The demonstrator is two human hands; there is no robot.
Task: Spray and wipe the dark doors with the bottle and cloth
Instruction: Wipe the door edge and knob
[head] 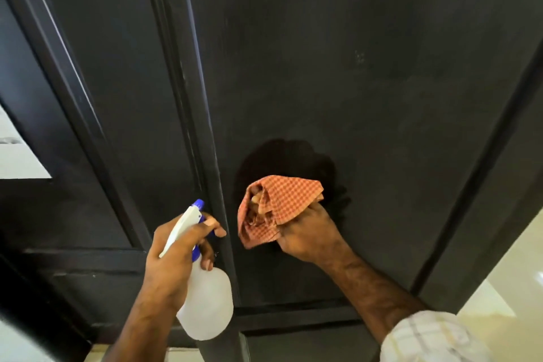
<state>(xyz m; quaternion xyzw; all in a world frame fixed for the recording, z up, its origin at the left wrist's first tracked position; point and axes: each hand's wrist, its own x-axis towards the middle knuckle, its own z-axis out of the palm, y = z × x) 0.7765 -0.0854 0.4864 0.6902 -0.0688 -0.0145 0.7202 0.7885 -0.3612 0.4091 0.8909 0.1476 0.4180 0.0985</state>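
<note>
Left hand [179,247] grips the white plastic spray bottle w/ blue nozzle [202,300], low and just left of the panel's edge; keep it aimed off while wiping. Right hand [308,232] clutches the bunched orange checked cloth [279,203] against the dark matte door panel [352,82], on a damp patch. Best bet: press flat, work outward thru the wet area, overlapping strokes, before it dries.

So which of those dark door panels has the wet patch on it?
The right-hand door panel, where the right hand presses the checked cloth. A darker damp patch surrounds the cloth.

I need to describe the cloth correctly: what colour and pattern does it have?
The cloth is checked orange-red and cream, seen best in the head view.
</note>
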